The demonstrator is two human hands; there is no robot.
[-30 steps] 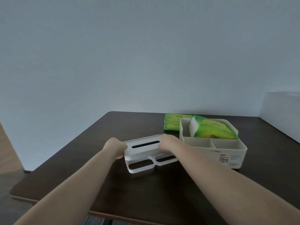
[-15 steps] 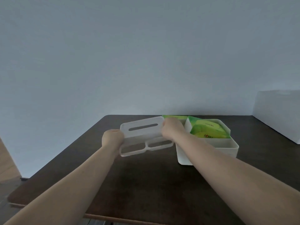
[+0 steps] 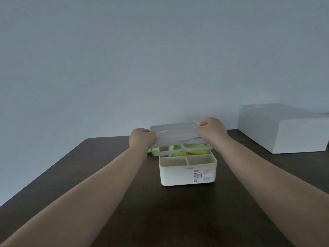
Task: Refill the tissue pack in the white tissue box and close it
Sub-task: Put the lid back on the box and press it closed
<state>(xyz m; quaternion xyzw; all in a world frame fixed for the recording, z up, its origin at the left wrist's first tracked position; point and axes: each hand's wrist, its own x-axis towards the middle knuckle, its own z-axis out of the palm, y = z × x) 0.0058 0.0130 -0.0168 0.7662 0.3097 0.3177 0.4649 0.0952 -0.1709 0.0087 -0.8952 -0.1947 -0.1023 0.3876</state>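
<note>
The white tissue box (image 3: 187,173) stands open in the middle of the dark table (image 3: 160,211), with two empty front compartments. A green tissue pack (image 3: 192,152) lies in its rear compartment, partly hidden. The white lid (image 3: 178,135), with a long slot and front cut-outs, is tilted above the box, a little blurred. My left hand (image 3: 140,139) grips its left end and my right hand (image 3: 212,131) grips its right end.
A second green tissue pack (image 3: 154,149) lies on the table behind the box, mostly hidden by my left hand. A large white box (image 3: 284,127) sits at the back right. A plain wall rises behind the table.
Both hands lifted the lid off the table at the left and carried it right and up, over the open box. The view has shifted, so the box now sits in the centre.
</note>
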